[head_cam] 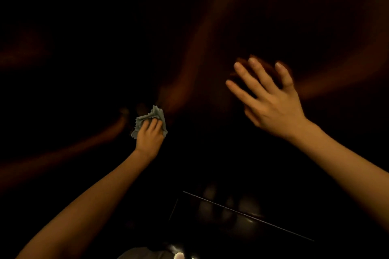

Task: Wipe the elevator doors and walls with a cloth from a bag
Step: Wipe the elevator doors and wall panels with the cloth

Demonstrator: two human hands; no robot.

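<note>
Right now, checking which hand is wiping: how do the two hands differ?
The left hand grips a crumpled grey cloth; the right hand holds nothing. The left hand's fingers curl over the cloth; the right hand's are spread and straight. The left sits lower in view than the right. Both reach toward the dark wall.

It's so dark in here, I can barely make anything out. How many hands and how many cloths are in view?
Hands: 2, the left hand and the right hand
Cloths: 1, a grey cloth in the left hand
Total: 3
</note>
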